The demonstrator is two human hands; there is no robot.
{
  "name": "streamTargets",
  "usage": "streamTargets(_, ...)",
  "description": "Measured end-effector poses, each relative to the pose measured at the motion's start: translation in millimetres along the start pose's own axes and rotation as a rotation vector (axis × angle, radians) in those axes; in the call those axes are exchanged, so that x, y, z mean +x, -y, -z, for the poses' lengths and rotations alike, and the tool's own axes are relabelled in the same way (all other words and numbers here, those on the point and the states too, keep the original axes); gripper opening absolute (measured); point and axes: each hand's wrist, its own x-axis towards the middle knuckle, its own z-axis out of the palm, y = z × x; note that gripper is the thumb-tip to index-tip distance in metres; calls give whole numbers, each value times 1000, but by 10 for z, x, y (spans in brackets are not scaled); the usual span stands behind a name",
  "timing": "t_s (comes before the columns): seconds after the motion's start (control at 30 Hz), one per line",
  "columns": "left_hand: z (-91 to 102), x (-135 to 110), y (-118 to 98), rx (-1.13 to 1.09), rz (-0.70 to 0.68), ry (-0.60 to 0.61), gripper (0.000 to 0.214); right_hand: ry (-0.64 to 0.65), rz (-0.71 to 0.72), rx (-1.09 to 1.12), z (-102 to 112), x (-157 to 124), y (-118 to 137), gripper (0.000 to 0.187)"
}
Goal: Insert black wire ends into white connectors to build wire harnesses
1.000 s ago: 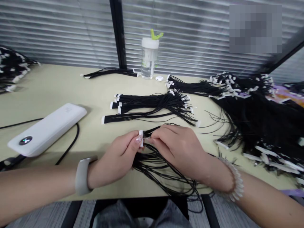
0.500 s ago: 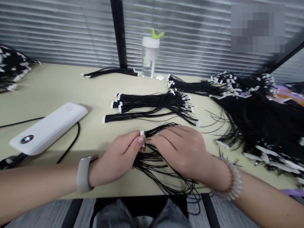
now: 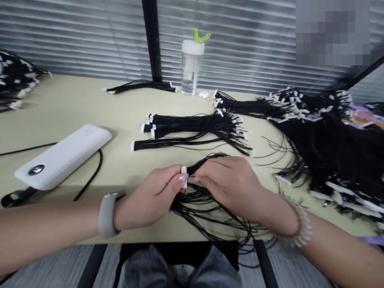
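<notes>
Between thumb and fingers, my left hand (image 3: 159,192) pinches a white connector (image 3: 184,174), held upright just above the table's front part. Close on its right side is my right hand (image 3: 231,186), its thumb and forefinger pinched together on a thin black wire by the connector. Black wires (image 3: 207,204) run from the connector, spread under my right hand and hang over the table's front edge. The pinched wire's tip is too small to make out. Beyond my hands lies a row of black wire harnesses (image 3: 183,130) with white connectors at their ends.
A white power bank (image 3: 64,156) with a black cable lies at left. At the back stand a clear water bottle (image 3: 190,72) and a small white case (image 3: 203,95). Large piles of black wire harnesses (image 3: 330,148) cover the right side; another harness pile (image 3: 18,80) sits far left.
The view has shifted slightly. My right hand's thumb and forefinger have drawn a little away from the connector, while my left hand keeps its pinch on it.
</notes>
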Motion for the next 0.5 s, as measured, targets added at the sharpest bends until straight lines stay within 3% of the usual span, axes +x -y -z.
streamTargets(0.33,-12,0,29,-43,-13,14,33,-23,-76,188,-31,39,5,14)
streamTargets(0.5,-9,-13,-2,-66,-37,7,32,47,-229,412,-26,64,15,19)
